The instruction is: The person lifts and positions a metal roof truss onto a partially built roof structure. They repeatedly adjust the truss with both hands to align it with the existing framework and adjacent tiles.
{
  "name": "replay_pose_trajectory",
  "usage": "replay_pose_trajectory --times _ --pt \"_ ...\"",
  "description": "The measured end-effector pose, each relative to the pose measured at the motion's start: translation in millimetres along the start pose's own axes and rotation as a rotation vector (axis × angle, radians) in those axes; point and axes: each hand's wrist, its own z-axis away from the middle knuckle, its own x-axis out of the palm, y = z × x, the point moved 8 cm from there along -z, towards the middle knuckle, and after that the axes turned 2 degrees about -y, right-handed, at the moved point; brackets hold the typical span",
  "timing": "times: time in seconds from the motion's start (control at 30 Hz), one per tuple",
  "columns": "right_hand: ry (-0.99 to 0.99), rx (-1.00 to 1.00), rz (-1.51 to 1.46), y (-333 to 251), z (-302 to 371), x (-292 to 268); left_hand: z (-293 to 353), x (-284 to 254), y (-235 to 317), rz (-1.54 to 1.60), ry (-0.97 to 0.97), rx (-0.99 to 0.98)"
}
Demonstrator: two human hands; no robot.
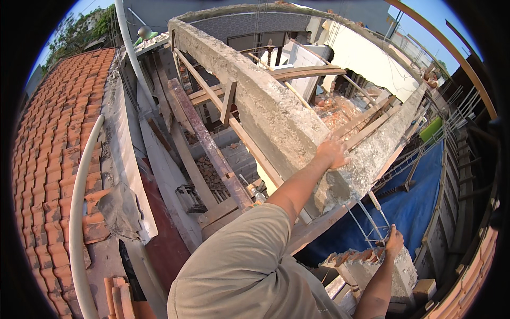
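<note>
My left hand [333,151] lies flat on the top of a rough grey concrete beam [287,106], near the corner where two beams meet, with its fingers spread. Lower and to the right, my right hand [394,242] is closed around a steel reinforcing bar [379,207]. Several thin bars run there from the beam's end down to a broken concrete and brick stub [366,266]. The fingertips of this hand are partly hidden by the bar.
Wooden planks [212,149] cross the gaps left of the beam, over rubble. A blue tarp [419,186] hangs below on the right beside a rebar cage. Orange roof tiles [58,159] slope along the left, next to a pale pipe [79,223]. A person [144,35] is far back left.
</note>
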Motion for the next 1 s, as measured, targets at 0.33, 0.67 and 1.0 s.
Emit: replay_pose_trajectory --times 0.33,0.67,1.0 --pt "0.037 -0.03 0.008 -9 0 0 3 -3 1 -0.01 0.041 0.019" --pt "0.005 -0.021 0.052 -11 1 0 3 -5 1 0.006 0.007 0.006" --pt "0.018 -0.02 0.058 -16 4 -4 0 -1 0 -0.021 0.0 -0.007"
